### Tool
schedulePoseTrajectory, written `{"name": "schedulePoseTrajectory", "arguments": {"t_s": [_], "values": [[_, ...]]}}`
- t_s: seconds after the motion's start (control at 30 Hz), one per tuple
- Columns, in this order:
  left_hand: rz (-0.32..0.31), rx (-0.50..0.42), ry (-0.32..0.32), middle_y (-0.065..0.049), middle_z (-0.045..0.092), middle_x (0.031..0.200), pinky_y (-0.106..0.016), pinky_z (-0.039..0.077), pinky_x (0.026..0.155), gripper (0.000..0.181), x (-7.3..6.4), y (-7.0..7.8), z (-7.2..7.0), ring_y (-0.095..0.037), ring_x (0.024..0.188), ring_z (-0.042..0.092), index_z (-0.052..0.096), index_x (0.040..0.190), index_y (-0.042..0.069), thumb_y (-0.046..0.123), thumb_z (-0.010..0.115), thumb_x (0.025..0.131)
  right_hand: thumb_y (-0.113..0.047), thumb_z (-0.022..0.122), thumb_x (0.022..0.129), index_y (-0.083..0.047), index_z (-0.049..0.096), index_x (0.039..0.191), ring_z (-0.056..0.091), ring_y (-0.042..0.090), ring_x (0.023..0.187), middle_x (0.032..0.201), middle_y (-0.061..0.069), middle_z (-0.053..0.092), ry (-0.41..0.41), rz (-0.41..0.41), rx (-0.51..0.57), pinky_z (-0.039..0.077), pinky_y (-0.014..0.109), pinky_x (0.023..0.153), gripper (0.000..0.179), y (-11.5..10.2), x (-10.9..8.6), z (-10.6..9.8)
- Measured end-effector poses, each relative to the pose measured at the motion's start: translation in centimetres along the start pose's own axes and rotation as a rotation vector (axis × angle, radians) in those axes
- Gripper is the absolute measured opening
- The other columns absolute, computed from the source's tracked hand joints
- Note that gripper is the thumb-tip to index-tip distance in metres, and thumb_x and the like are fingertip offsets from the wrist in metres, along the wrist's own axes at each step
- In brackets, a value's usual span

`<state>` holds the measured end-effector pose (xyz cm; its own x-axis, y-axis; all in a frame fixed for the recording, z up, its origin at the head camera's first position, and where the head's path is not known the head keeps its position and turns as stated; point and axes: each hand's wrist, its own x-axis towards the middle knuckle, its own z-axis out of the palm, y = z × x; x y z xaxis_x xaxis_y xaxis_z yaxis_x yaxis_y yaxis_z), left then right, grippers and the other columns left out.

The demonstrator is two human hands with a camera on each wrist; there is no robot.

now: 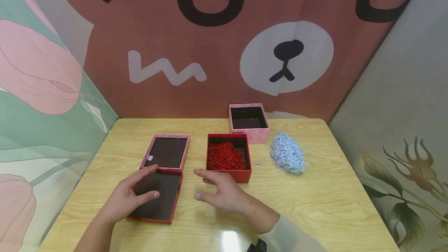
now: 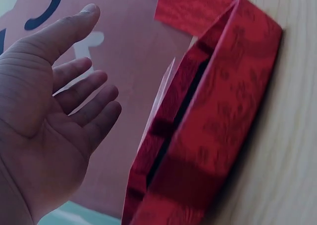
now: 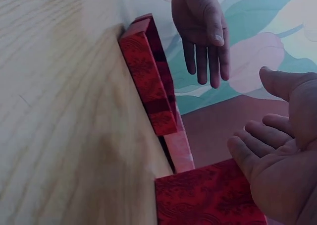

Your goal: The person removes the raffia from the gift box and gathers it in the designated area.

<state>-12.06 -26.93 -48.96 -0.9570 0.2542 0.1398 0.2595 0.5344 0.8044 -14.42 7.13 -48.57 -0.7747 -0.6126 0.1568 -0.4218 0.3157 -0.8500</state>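
My left hand [image 1: 123, 195] hovers over the red box lid [image 1: 162, 195], which lies with its dark inside facing up. Its fingers are straight and hold nothing; the left wrist view shows the palm [image 2: 44, 126] apart from the lid's patterned side [image 2: 208, 121]. My right hand [image 1: 225, 193] is held just in front of the red box [image 1: 241, 176], fingers extended and nothing in them. Red shredded paper [image 1: 226, 156] fills much of that box. In the right wrist view the right hand [image 3: 277, 150] is above the red box's side [image 3: 208, 195].
A pink lid [image 1: 185, 153], inside up, adjoins the far edge of the red lid. Behind the red box stands a pink box [image 1: 257, 135] with a dark inside. Light blue shredded paper [image 1: 287, 153] lies in a heap to the right, with loose strands [image 1: 259, 163] beside it.
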Motion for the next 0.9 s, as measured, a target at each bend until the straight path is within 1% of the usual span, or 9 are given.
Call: {"name": "schedulePoseTrajectory", "arguments": {"t_s": [0.1,0.17,0.3,0.43,0.53,0.63,0.77,0.83,0.9], "values": [[0.036,-0.021,-0.021,0.0,0.054,0.152,-0.008,0.035,0.108,0.075,0.9,0.5,0.7,0.001,0.138,0.045,0.053,0.151,0.032,0.03,0.088,0.085,-0.038,0.077,0.096,-0.019,0.054,0.152,0.064,0.017,0.125,0.151,-0.005,0.056,0.021,-0.002,0.028,0.051,0.039,0.108,0.063,-0.3,-0.2,-0.7],[0.071,-0.059,-0.035,-0.002,0.052,0.154,-0.011,0.037,0.11,0.075,1.5,0.9,1.2,-0.005,0.139,0.047,0.053,0.152,0.03,0.027,0.088,0.085,-0.037,0.077,0.095,-0.021,0.055,0.151,0.064,0.017,0.125,0.15,-0.006,0.057,0.036,0.002,0.049,0.052,0.042,0.107,0.062,-0.4,-0.2,-1.0],[0.115,-0.115,-0.053,-0.006,0.049,0.156,-0.016,0.038,0.112,0.076,2.6,1.5,2.0,-0.011,0.14,0.05,0.053,0.152,0.024,0.023,0.088,0.085,-0.035,0.078,0.095,-0.02,0.057,0.148,0.062,0.021,0.128,0.148,-0.006,0.058,0.064,0.019,0.096,0.053,0.042,0.106,0.06,-0.6,-0.3,-1.8],[0.126,-0.099,-0.052,-0.006,0.047,0.158,-0.015,0.037,0.112,0.077,3.5,2.0,2.7,-0.017,0.14,0.05,0.052,0.153,0.026,0.025,0.088,0.085,-0.03,0.08,0.094,-0.016,0.058,0.147,0.062,0.024,0.129,0.146,-0.004,0.06,0.091,0.012,0.113,0.053,0.038,0.106,0.06,-0.6,-0.1,-2.6],[0.132,-0.099,-0.047,-0.004,0.046,0.158,-0.015,0.037,0.112,0.077,4.2,2.5,3.2,-0.022,0.142,0.047,0.051,0.153,0.028,0.024,0.088,0.086,-0.026,0.081,0.093,-0.015,0.058,0.147,0.063,0.024,0.128,0.146,-0.002,0.061,0.108,-0.01,0.09,0.052,0.035,0.107,0.06,-0.6,0.0,-3.3],[0.133,-0.12,-0.044,-0.003,0.044,0.159,-0.017,0.037,0.113,0.076,4.8,3.0,3.9,-0.023,0.144,0.044,0.051,0.153,0.028,0.022,0.087,0.087,-0.026,0.081,0.093,-0.014,0.058,0.147,0.063,0.025,0.128,0.147,-0.001,0.061,0.121,-0.017,0.062,0.05,0.034,0.108,0.06,-0.5,0.1,-4.1],[0.13,-0.142,-0.047,-0.004,0.042,0.16,-0.033,0.04,0.117,0.074,5.7,3.7,4.7,-0.021,0.146,0.042,0.052,0.153,0.027,0.024,0.087,0.087,-0.03,0.081,0.093,-0.014,0.057,0.148,0.061,0.029,0.131,0.148,-0.002,0.059,0.138,0.018,0.001,0.049,0.039,0.111,0.063,-0.3,0.3,-5.2],[0.123,-0.142,-0.054,0.0,0.042,0.16,-0.04,0.041,0.116,0.074,6.2,4.0,5.2,-0.022,0.146,0.043,0.052,0.153,0.026,0.027,0.087,0.087,-0.032,0.081,0.092,-0.015,0.056,0.15,0.059,0.031,0.133,0.149,-0.003,0.057,0.149,0.048,-0.041,0.048,0.043,0.112,0.065,-0.1,0.4,-5.8],[0.126,-0.151,-0.06,-0.001,0.042,0.16,-0.047,0.04,0.115,0.075,6.7,4.2,5.6,-0.024,0.145,0.044,0.052,0.153,0.024,0.028,0.087,0.087,-0.034,0.081,0.091,-0.015,0.054,0.151,0.058,0.034,0.133,0.15,-0.003,0.056,0.159,0.072,-0.084,0.048,0.047,0.112,0.068,0.1,0.6,-6.2]]}}
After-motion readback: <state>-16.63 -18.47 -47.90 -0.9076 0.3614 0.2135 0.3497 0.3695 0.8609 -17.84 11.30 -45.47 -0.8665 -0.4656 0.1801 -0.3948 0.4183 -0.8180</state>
